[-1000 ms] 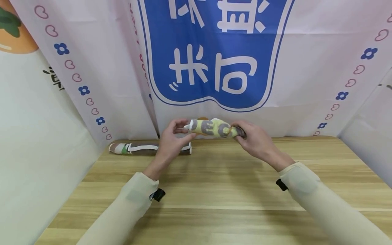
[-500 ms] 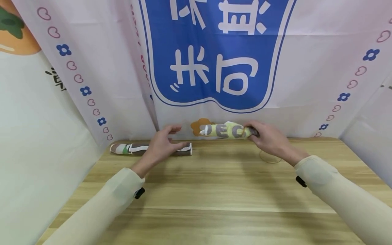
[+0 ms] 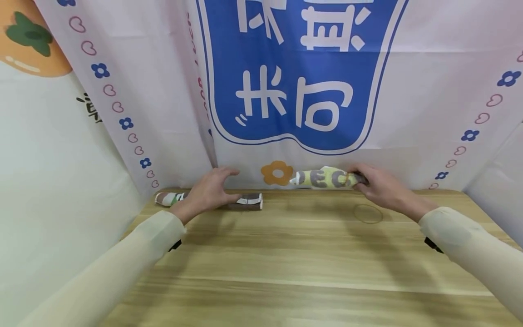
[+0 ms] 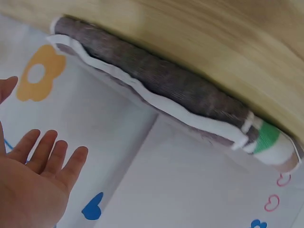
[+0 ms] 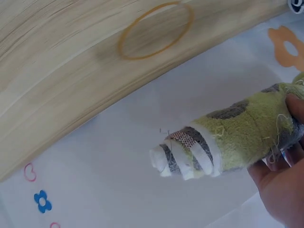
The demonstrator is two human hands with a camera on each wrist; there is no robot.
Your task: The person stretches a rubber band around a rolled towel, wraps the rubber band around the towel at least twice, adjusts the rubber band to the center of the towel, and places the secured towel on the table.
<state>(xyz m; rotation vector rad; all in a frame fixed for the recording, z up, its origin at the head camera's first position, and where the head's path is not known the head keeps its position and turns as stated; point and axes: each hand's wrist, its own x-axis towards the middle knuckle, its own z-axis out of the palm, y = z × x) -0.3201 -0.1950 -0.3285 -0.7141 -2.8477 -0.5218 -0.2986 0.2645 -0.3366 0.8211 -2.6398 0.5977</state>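
Observation:
My right hand grips one end of a rolled towel, yellow-green with grey letters, above the table's back edge. A thin orange band crosses this roll near my fingers in the head view. The right wrist view shows the towel's white-trimmed, layered end pointing away from the hand. My left hand has its fingers spread over a second rolled towel, dark brown with a white edge. In the left wrist view that brown roll lies apart from the hand, which holds nothing.
A rubber band lies on the wooden table, below my right hand. Behind the table hangs a white printed cloth with a blue sign. A pale wall stands at the left.
My left hand has let go of the yellow-green towel and moved left over the brown roll. My right hand has carried its towel to the right. The rubber band on the table has come into view.

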